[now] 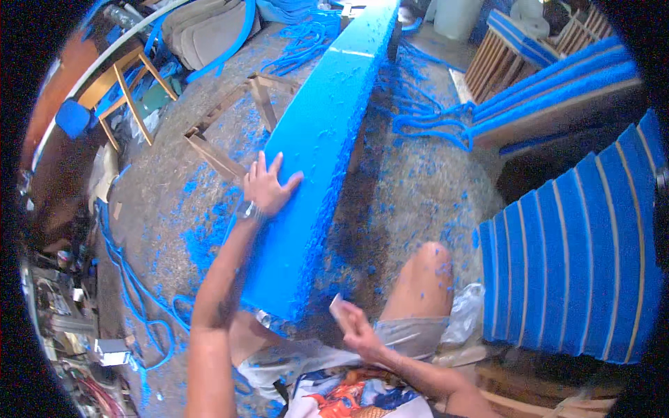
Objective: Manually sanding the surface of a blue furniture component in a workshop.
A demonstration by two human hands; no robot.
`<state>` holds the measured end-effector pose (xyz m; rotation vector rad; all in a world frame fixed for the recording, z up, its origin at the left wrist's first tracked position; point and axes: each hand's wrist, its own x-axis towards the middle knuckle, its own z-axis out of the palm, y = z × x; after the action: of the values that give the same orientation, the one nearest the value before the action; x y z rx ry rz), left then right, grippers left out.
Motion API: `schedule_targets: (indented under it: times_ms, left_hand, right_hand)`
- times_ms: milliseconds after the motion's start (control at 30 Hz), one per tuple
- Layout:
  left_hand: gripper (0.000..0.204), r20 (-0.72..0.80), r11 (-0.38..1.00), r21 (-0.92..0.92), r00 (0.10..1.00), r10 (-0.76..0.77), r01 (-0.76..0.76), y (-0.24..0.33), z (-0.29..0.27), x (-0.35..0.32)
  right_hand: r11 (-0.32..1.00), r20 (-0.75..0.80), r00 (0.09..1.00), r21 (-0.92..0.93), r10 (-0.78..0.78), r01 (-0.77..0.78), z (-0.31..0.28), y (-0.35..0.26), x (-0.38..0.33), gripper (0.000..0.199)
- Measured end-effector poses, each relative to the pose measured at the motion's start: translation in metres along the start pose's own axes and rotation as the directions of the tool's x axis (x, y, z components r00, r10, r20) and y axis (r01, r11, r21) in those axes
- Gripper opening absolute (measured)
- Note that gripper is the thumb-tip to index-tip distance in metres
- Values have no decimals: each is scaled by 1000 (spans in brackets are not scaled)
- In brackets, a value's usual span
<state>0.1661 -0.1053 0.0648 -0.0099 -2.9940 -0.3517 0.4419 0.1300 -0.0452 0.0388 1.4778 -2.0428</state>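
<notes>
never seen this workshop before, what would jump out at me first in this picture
The long bright blue foam slab running up the middle from the person's lap grabs the eye first, with the left hand spread flat on its left edge. The right hand sits low by the bare knee, pinching a small pale object. Blue scraps litter the floor, and blue-and-tan striped panels stand at the right.

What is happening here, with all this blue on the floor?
A seated person presses the left hand flat on a long blue foam block. The right hand holds a small pale object near the block's near end; what it is cannot be told. Blue scraps cover the floor.
</notes>
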Motion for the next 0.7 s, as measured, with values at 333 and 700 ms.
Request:
schedule_targets:
  times_ms: [333, 700]
  left_hand:
    - [82, 68, 902, -36, 899, 432, -431, 3, -31, -103]
    - [70, 189, 941, -84, 922, 337, -327, 3, -32, -90]
  right_hand:
    - [887, -643, 649, -448, -407, 112, -164, -83, 49, 74]
    - [949, -740, 597, -205, -310, 239, -109, -159, -6, 68]
